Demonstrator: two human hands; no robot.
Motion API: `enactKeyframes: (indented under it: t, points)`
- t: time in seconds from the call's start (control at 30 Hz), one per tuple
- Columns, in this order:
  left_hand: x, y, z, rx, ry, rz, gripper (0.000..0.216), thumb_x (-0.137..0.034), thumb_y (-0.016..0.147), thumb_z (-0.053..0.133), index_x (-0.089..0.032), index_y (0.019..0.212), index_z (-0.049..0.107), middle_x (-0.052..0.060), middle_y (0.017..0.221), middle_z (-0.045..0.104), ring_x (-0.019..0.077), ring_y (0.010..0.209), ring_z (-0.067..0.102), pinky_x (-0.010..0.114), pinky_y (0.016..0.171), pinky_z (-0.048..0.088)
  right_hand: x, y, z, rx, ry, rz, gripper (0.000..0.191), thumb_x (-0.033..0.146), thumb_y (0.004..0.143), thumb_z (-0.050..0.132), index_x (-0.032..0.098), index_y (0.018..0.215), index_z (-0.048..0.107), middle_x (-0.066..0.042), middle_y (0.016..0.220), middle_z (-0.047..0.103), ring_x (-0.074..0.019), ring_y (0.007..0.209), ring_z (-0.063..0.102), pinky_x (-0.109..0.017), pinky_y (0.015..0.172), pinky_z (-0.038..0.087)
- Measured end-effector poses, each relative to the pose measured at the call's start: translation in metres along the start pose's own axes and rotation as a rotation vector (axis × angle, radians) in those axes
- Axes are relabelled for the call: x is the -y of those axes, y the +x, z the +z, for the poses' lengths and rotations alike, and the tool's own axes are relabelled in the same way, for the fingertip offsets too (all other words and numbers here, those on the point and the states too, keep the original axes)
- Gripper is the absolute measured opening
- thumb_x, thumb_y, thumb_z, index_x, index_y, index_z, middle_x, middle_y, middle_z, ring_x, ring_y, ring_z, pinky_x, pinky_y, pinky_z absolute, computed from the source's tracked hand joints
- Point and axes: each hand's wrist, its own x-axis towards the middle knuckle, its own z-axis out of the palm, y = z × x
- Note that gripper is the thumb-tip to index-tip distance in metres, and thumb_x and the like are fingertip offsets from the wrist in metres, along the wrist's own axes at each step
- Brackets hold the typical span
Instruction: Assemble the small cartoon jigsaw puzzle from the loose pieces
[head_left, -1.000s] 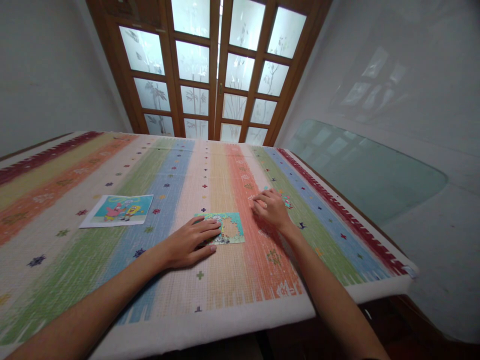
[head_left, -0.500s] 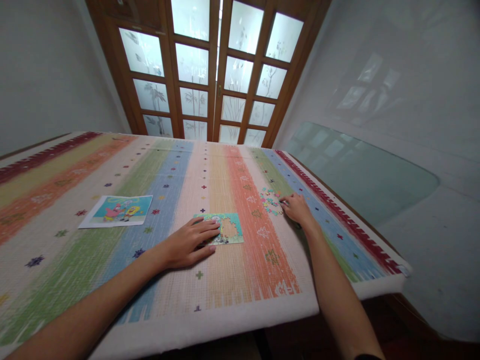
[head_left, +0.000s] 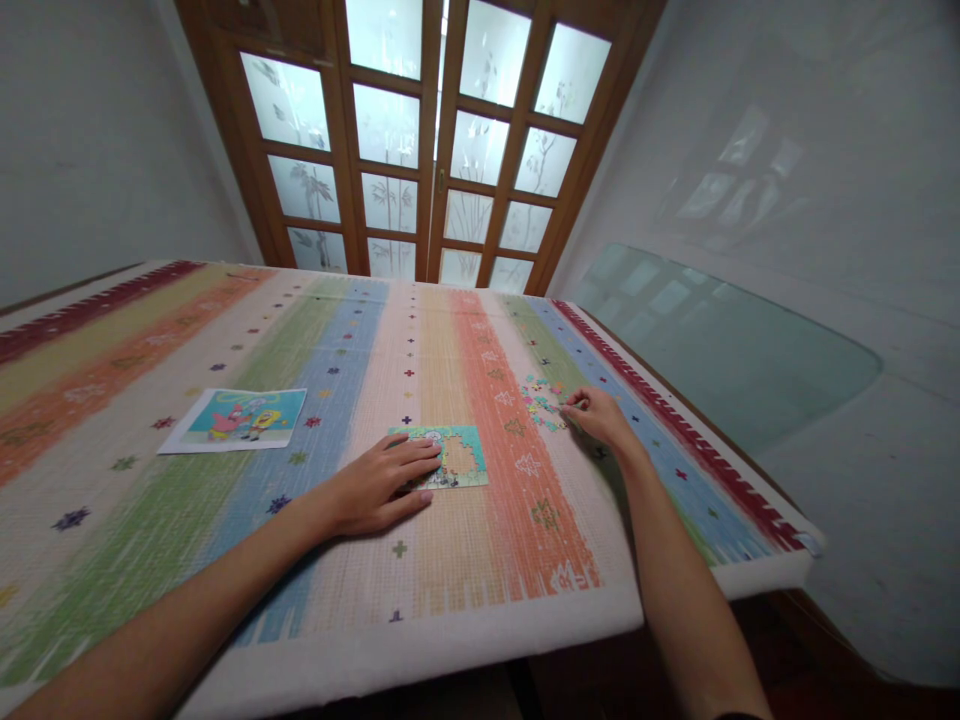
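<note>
My left hand (head_left: 386,480) lies flat, fingers stretched out, over the left part of a small jigsaw puzzle (head_left: 472,475). Pieces fill the puzzle's top and right edges, while a tan bare patch shows in its middle; the rest is under my hand. To the right is a loose heap of small, mostly teal puzzle pieces (head_left: 541,392). My right hand (head_left: 598,415) rests at the heap's right side with thumb and forefinger pinched together. What sits between those fingertips is too small to make out.
A printed picture (head_left: 251,418) of cartoon figures lies left of the puzzle. Under everything spreads a striped tablecloth (head_left: 450,560), its front edge close to me. Wooden doors with frosted panes (head_left: 390,130) stand behind the table, and a wall (head_left: 825,250) is on the right.
My right hand's fingers have shifted slightly and drawn into a tighter pinch beside the heap. The left hand stays on the puzzle.
</note>
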Motion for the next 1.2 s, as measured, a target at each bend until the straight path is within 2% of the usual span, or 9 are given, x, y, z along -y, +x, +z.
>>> enactKeyframes:
  t: [0.13,0.23,0.33,0.47,0.7,0.77,0.9,0.97,1.2]
  points:
    - [-0.001,0.000,-0.001,0.013,0.000,-0.010,0.041,-0.040,0.105,0.051,-0.024,0.143,0.055,0.012,0.150,0.058,0.0296,0.140,0.053,0.054,0.119,0.036,0.021,-0.002,0.000,0.022,0.185,-0.060,0.020,0.039,0.085,0.064,0.019,0.088,0.068,-0.007,0.083,0.072,-0.0203,0.073,0.065,-0.032,0.068,0.053]
    - [-0.001,0.000,-0.002,0.000,-0.015,-0.011,0.041,-0.040,0.105,0.051,-0.026,0.143,0.055,0.011,0.150,0.057,0.0292,0.140,0.053,0.053,0.120,0.035,0.046,-0.008,0.001,0.099,0.480,-0.141,0.040,0.054,0.083,0.069,0.019,0.104,0.072,-0.005,0.082,0.072,-0.0192,0.072,0.065,-0.030,0.065,0.052]
    - [-0.001,0.000,-0.001,-0.005,-0.019,-0.011,0.041,-0.040,0.105,0.051,-0.026,0.144,0.055,0.011,0.151,0.057,0.0289,0.140,0.053,0.053,0.120,0.035,0.070,-0.014,0.004,0.192,0.616,-0.190,0.039,0.054,0.081,0.073,0.021,0.101,0.077,-0.007,0.089,0.075,-0.0205,0.080,0.067,-0.032,0.072,0.053]
    - [0.000,0.000,0.000,-0.005,-0.014,-0.009,0.042,-0.041,0.105,0.051,-0.027,0.144,0.054,0.011,0.150,0.057,0.0287,0.140,0.054,0.054,0.120,0.035,0.091,-0.020,0.013,0.318,0.685,-0.200,0.025,0.042,0.080,0.074,0.022,0.095,0.078,-0.007,0.095,0.078,-0.0200,0.082,0.070,-0.033,0.076,0.055]
    - [-0.001,0.001,-0.002,0.019,-0.005,-0.017,0.041,-0.040,0.106,0.050,-0.025,0.144,0.054,0.012,0.150,0.058,0.0291,0.141,0.053,0.055,0.119,0.035,0.112,-0.034,0.028,0.587,0.755,-0.170,0.008,0.027,0.082,0.067,0.020,0.086,0.065,-0.003,0.077,0.075,-0.0152,0.062,0.067,-0.026,0.056,0.051]
    - [-0.001,0.001,-0.002,0.021,0.000,-0.017,0.041,-0.040,0.106,0.050,-0.024,0.143,0.055,0.013,0.150,0.058,0.0295,0.140,0.053,0.055,0.119,0.036,0.117,-0.037,0.030,0.613,0.733,-0.210,0.007,0.022,0.081,0.064,0.020,0.088,0.064,-0.001,0.074,0.073,-0.0141,0.061,0.066,-0.024,0.055,0.049]
    - [-0.002,0.002,-0.001,0.039,0.017,-0.023,0.041,-0.040,0.106,0.049,-0.023,0.142,0.055,0.014,0.150,0.057,0.0296,0.141,0.053,0.056,0.118,0.037,0.122,-0.040,0.031,0.620,0.640,-0.307,0.023,0.018,0.085,0.058,0.021,0.104,0.070,0.000,0.077,0.071,-0.0126,0.061,0.064,-0.024,0.058,0.049]
    - [-0.002,0.002,-0.002,0.045,0.023,-0.023,0.041,-0.041,0.106,0.049,-0.023,0.142,0.055,0.014,0.150,0.057,0.0295,0.141,0.053,0.056,0.118,0.037,0.122,-0.040,0.030,0.628,0.584,-0.330,0.027,0.017,0.086,0.055,0.021,0.103,0.075,0.000,0.078,0.072,-0.0132,0.063,0.064,-0.025,0.060,0.050]
    - [-0.001,0.002,-0.001,0.041,0.022,-0.015,0.041,-0.040,0.106,0.049,-0.021,0.142,0.055,0.014,0.150,0.057,0.0300,0.141,0.053,0.056,0.118,0.037,0.121,-0.041,0.032,0.738,0.761,-0.174,0.016,0.027,0.082,0.069,0.018,0.095,0.073,-0.001,0.071,0.071,-0.0135,0.060,0.064,-0.024,0.057,0.049]
